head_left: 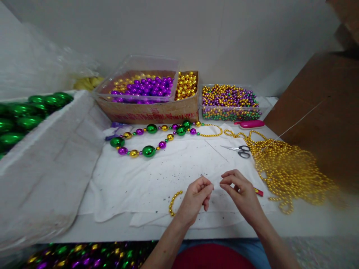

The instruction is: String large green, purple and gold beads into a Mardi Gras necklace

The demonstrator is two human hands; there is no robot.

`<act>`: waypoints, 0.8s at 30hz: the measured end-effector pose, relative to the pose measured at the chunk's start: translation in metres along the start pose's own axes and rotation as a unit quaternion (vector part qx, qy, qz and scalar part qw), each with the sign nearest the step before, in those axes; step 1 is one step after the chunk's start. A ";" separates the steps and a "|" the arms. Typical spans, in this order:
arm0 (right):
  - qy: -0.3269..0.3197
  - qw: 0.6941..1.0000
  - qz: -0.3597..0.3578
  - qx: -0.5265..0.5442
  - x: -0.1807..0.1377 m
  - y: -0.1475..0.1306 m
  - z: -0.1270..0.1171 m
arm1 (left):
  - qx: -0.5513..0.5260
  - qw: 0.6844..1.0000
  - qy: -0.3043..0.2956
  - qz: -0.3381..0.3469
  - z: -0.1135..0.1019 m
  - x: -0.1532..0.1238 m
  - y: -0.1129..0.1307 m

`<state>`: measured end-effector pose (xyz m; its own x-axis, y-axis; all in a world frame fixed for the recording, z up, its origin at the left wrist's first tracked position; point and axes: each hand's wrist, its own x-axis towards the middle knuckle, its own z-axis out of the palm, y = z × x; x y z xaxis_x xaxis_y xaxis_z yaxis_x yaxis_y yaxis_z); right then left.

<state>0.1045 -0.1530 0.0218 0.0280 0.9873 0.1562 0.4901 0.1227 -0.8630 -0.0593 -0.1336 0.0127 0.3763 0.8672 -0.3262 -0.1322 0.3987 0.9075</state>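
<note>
My left hand (pixel 199 192) is closed, thumb pressed to the fingertips; whatever is pinched there is too small to name. A small gap to its right, my right hand (pixel 238 190) holds its thumb and fingertips together in a pinch, again with nothing I can make out. Beside my left wrist a short strand of gold beads (pixel 171 203) curves on the white cloth (pixel 134 186). A red stick-like object (pixel 258 192) shows partly behind my right hand. Farther off lie black-handled scissors (pixel 243 151), a thin needle-like wire (pixel 217 150) and a necklace of green, gold and purple beads (pixel 149 151).
Gold bead chains (pixel 291 168) are heaped at right, near a brown carton (pixel 305 89). Behind are a cardboard box (pixel 146 113) of beads, a clear tub (pixel 230 113) of mixed beads and a pink case (pixel 252 124). A lined box (pixel 56 160) with green ornaments stands left.
</note>
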 end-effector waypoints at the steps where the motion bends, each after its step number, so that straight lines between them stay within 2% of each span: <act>1: -0.002 1.000 0.000 0.004 0.000 0.001 0.001 | 0.000 1.000 0.001 0.001 0.000 0.000 0.000; 8: -0.039 0.999 0.004 0.036 0.000 0.007 0.002 | -0.012 1.000 -0.007 0.002 0.000 -0.002 -0.002; 11: -0.032 0.997 0.001 0.067 -0.001 0.007 0.003 | -0.010 1.000 -0.008 0.006 0.000 -0.001 -0.004; 15: -0.015 0.989 0.034 0.143 -0.001 0.003 0.009 | -0.004 1.000 -0.018 0.004 0.000 0.000 -0.006; 17: 0.005 0.988 0.037 0.150 -0.001 0.000 0.010 | 0.032 0.999 -0.021 0.030 -0.002 -0.001 -0.002; 19: 0.037 0.992 0.011 0.117 -0.001 -0.006 0.010 | 0.111 0.988 0.011 0.106 -0.005 -0.004 0.005; 21: 0.082 0.995 -0.029 0.052 -0.003 -0.013 0.009 | 0.192 0.963 0.073 0.172 -0.007 -0.008 0.015; 23: 0.120 0.990 -0.076 -0.019 -0.006 -0.022 0.008 | 0.208 0.963 0.089 0.149 -0.006 -0.010 0.024; 24: 0.130 0.985 -0.104 -0.050 -0.008 -0.025 0.009 | 0.186 0.975 0.064 0.105 -0.005 -0.010 0.027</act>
<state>0.0841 -0.1632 0.0381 0.1338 0.8808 0.4542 0.5912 0.2969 -0.7499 -0.0717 -0.1298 0.0392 0.2558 0.9579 -0.1307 0.1560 0.0925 0.9834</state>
